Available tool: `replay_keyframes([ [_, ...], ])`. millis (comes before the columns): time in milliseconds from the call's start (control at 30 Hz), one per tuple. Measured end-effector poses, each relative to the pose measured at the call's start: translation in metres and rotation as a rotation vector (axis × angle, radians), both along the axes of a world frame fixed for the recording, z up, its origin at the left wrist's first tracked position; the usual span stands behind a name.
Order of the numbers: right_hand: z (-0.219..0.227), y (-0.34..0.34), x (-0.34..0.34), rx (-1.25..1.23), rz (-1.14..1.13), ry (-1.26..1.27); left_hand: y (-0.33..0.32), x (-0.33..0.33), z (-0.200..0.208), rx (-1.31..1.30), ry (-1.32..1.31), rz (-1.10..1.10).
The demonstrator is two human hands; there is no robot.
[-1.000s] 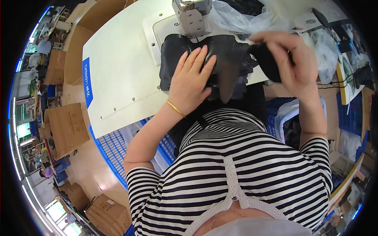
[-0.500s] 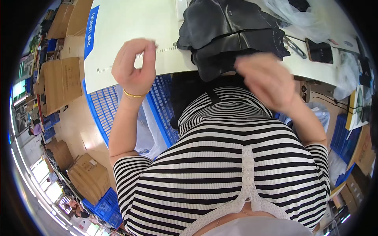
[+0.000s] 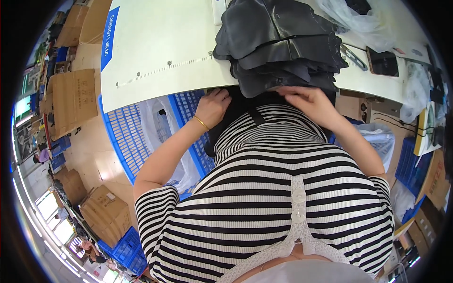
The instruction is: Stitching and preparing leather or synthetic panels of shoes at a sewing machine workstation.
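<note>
A thick stack of black leather-like panels (image 3: 264, 52), seamed and ragged at the edges, lies on the white table and hangs over its front edge. My left hand (image 3: 214, 107) is down at the front of the table with its fingers curled together against black cloth (image 3: 231, 106) over my lap. What those fingers hold, if anything, cannot be made out. At the lower edge of the stack, my right hand (image 3: 309, 102) has its thumb and fingers drawn together. Its fingertips meet the dark material, and whatever is between them is hidden.
Blue plastic baskets (image 3: 123, 137) with a clear bag stand below the table's left front. A cutter-like tool (image 3: 354, 57), a dark phone (image 3: 382, 62) and clear plastic bags (image 3: 358, 23) lie on the table's right side. Cardboard boxes (image 3: 73, 101) stand on the floor at left.
My left hand has come down and to the right, from above the table to the black cloth. My right hand has moved slightly left and down to the stack's lower edge.
</note>
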State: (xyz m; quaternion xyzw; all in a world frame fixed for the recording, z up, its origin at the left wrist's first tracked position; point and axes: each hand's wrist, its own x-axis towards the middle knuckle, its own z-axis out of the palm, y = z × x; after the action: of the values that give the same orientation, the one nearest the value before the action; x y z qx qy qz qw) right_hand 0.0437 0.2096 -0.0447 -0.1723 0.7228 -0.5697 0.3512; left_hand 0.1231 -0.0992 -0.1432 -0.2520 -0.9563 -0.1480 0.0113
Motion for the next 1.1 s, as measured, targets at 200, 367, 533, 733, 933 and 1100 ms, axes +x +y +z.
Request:
replay_keyframes([
  [200,0.023,0.003,-0.025,-0.175,-0.241,-0.426,0.002,-0.005,0.007,0.152,-0.181,0.162],
  [367,0.038,0.015,-0.014,-0.038,-0.052,-0.482,0.010,-0.007,0.032,-0.038,-0.121,0.013],
  [533,0.076,0.021,0.003,-0.136,0.054,0.131,0.027,-0.024,0.135,0.215,0.289,-0.298],
  [733,0.094,-0.021,-0.038,0.127,-0.076,1.378,0.038,-0.166,0.171,0.471,0.455,0.147],
  [933,0.041,-0.012,-0.038,0.292,-0.186,1.413,0.080,-0.193,0.151,0.338,0.308,0.021],
  [1100,0.041,-0.016,-0.034,0.325,-0.295,1.430,0.098,-0.204,0.158,0.070,0.120,0.121],
])
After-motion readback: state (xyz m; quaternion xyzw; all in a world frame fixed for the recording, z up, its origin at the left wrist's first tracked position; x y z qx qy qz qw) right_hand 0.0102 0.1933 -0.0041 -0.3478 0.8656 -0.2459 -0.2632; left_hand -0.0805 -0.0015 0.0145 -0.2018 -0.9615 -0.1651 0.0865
